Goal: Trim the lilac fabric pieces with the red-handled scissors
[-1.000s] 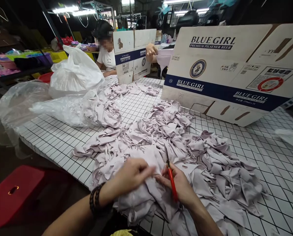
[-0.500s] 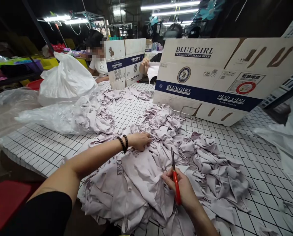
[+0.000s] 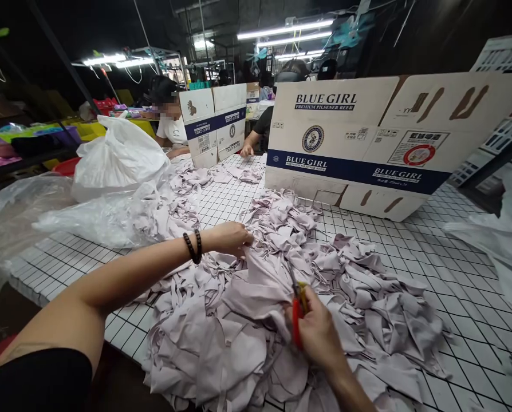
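Since the earlier frame, the left hand (image 3: pixel 230 237) has stayed stretched out on the heap, while the right hand (image 3: pixel 318 332) has drawn a fold of fabric up against the scissors (image 3: pixel 298 312).

Far left of the frame: clear plastic bags (image 3: pixel 110 166) lie on the white gridded worktop (image 3: pixel 445 269), one of them spilling more mauve pieces. Left of centre: the left hand, with a dark bead bracelet (image 3: pixel 193 247) at the wrist, is closed in a narrow grip on a piece at the upper edge of the pile of mauve fabric pieces (image 3: pixel 282 286). Centre and lower centre: the pile spreads across the worktop from the near edge toward the cartons. Lower centre, just right: the right hand is wrapped around the red-handled scissors, whose blades point up and are partly hidden by a raised fold of cloth; whether they are cutting cannot be told. Upper centre: a co-worker's hand (image 3: pixel 246 150) rests on the worktop beside a small printed carton (image 3: pixel 215 123). Right: a large printed carton (image 3: pixel 367 137) stands on its edge behind the pile.

Progress, as a judgement: no sorted or finished stack is visible, and most of the heap lies loose and tangled, so much seems left.
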### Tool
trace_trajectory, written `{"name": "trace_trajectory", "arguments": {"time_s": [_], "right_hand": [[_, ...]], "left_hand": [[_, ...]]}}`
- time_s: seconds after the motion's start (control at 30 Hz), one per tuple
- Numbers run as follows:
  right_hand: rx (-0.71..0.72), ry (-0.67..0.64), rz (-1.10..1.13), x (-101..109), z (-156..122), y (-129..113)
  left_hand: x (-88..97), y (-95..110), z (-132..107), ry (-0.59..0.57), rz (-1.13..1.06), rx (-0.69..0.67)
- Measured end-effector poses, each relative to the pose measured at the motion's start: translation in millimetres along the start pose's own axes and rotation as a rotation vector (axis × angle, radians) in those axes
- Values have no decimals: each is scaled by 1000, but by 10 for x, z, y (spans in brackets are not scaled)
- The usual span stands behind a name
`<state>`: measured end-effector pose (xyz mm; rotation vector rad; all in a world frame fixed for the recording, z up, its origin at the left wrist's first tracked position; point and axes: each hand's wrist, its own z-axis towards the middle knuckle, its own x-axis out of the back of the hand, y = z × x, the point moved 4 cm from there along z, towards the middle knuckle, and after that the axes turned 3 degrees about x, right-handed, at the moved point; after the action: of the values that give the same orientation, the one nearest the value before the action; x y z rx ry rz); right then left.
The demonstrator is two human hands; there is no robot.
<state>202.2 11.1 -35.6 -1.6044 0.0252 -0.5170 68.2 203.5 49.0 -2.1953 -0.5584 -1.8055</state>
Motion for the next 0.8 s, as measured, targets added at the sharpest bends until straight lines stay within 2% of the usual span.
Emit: {"name": "trace_trajectory", "arguments": {"time_s": [0.03,0.1,0.2,0.27,0.33,0.4,0.43,0.5,0.53,0.6,0.67,0.7,0.73,0.8], "right_hand": [[-35,-40,0,117,10,-81],[-39,24,-38,415,50,-313],[128,123,-176,771,184,-779],[285,131,-252,845,331,-1079],[424,56,-255,744,517,-1304],[469,-120,-206,490,714,-1400],[445,-212,-183,341,801,-1392],[368,-306,-165,94,917,-1286],[341,-324,-150,13,930,-1200],[288,-343,-113,-65,846,-974],[221,-381,-43,-77,626,-710],[179,-408,8,-84,485,-582],[96,-444,149,-106,338,-459],[21,-349,344,-147,108,-293]], "left_hand": [[73,6,-76,8,-11,-4],[254,69,-262,26,-97,-25],[569,242,-614,80,-379,-15],[707,371,-854,89,-578,43],[694,516,-1045,13,-784,93],[513,684,-1154,-116,-1034,105],[369,772,-1174,-176,-1175,106],[17,924,-1153,-201,-1468,145],[-175,981,-1120,-156,-1616,199],[-531,1061,-1047,51,-1889,354],[-776,1162,-980,213,-2067,433],[-837,1209,-951,274,-2111,444],[-858,1248,-927,322,-2126,440],[-812,1296,-901,388,-2102,416]]}}
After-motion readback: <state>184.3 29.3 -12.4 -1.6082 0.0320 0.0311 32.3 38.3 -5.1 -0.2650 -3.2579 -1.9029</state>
